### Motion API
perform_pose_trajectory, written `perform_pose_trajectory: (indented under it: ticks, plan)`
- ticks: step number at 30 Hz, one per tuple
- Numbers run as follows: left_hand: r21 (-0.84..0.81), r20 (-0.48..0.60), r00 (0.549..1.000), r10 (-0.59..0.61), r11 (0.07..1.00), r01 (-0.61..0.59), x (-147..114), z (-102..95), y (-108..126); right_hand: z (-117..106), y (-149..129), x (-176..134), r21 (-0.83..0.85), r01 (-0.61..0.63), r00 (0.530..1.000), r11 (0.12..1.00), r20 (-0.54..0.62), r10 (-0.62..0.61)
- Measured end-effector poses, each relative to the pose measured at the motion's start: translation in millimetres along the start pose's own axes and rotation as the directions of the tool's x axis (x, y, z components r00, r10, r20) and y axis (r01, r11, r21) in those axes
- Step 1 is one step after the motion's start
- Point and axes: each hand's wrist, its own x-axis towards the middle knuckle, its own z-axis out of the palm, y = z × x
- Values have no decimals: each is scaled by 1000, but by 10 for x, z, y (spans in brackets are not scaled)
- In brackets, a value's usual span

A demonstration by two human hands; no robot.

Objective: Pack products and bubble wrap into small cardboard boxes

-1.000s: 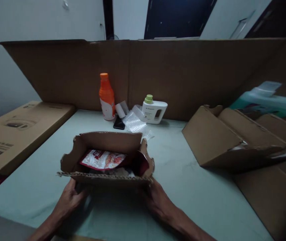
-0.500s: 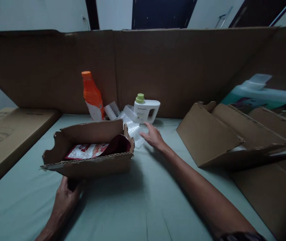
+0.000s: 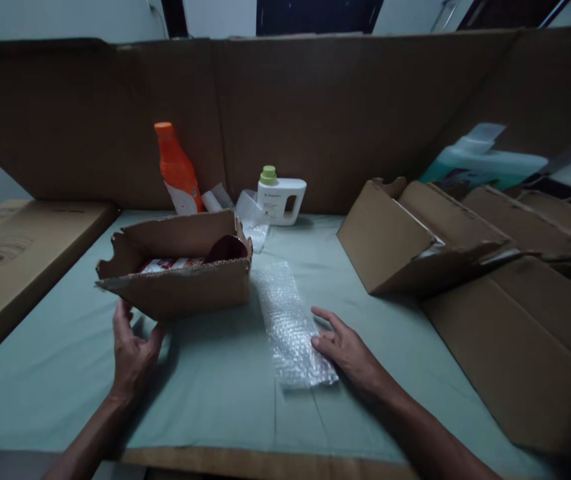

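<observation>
Cardboard box (image 3: pixel 190 288), printed packet (image 3: pixel 173 265) inside, left hand (image 3: pixel 134 352) alongside

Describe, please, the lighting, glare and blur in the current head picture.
Head view: dim, bluish light; bright glints on the bubble wrap; a soft shadow beside the left hand; the turquoise bottle at right looks blurred; lower right corner dark.

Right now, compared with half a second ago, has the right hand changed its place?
Yes. Judged against the white bottle, the right hand has come back toward the person; it was close to the bottle, now it is clearly farther away.
</observation>
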Motion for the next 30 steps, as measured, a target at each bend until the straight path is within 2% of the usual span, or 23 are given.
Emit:
perform_pose_trajectory:
  ticks: [2,3,4,5,6,7,8,9,10,12,14,15,17,19,21,22,23,25,27,28,29,30]
  plan:
    - [76,-68,972,227,972,-222,-240,-76,150,44,137,-293,76,-67,997,995,43,64]
    - [79,-18,941,337,939,-335,-396,-110,253,79,190,-402,100,-95,994,990,65,89]
    - [43,89,895,438,896,-443,-565,-134,368,119,233,-491,113,-117,991,987,83,108]
    - [-28,229,821,523,847,-531,-739,-145,486,163,266,-561,122,-132,988,984,99,121]
    - [-123,371,719,587,799,-589,-907,-138,600,210,291,-618,137,-140,986,981,108,125]
    - [-216,466,612,639,753,-621,-1058,-115,701,258,308,-664,170,-146,985,974,114,128]
    - [-286,518,531,670,721,-631,-1187,-77,785,306,320,-703,227,-156,984,961,119,132]
    - [-319,526,502,687,706,-632,-1288,-29,850,351,327,-739,299,-171,982,939,125,139]
    - [-327,506,523,686,713,-620,-1359,23,898,391,331,-775,373,-192,979,908,137,151]
    - [-330,440,641,629,777,-535,-1421,119,969,441,342,-848,477,-231,971,848,168,170]
    - [-355,421,757,499,859,-369,-1402,188,1040,435,368,-925,511,-251,964,822,205,167]
    - [-369,440,793,421,890,-267,-1375,213,1081,409,388,-964,513,-244,965,823,211,155]
    - [-365,507,823,257,929,-65,-1307,256,1168,323,439,-1037,490,-168,982,855,162,101]
    - [-347,553,823,127,934,89,-1241,309,1235,225,493,-1095,368,-19,999,930,40,5]
    - [-338,569,821,58,926,169,-1198,375,1264,160,533,-1132,108,167,981,980,-117,-154]
    - [-333,568,822,40,925,185,-1186,410,1266,152,544,-1140,-55,248,950,967,-179,-254]
    - [-326,562,827,30,927,188,-1180,443,1262,163,548,-1140,-217,323,905,921,-214,-368]
    - [-298,554,832,22,938,174,-1177,497,1250,234,536,-1114,-472,480,778,739,-161,-608]
    - [-259,552,833,25,955,143,-1177,533,1237,343,511,-1051,-616,616,637,491,22,-771]
    - [-235,551,834,28,964,123,-1176,545,1228,396,500,-1005,-657,655,583,374,125,-802]
    - [-209,549,835,34,973,98,-1174,554,1216,443,494,-952,-689,668,556,280,213,-804]
    - [-183,543,839,44,981,67,-1175,558,1200,479,493,-892,-720,660,555,214,276,-784]
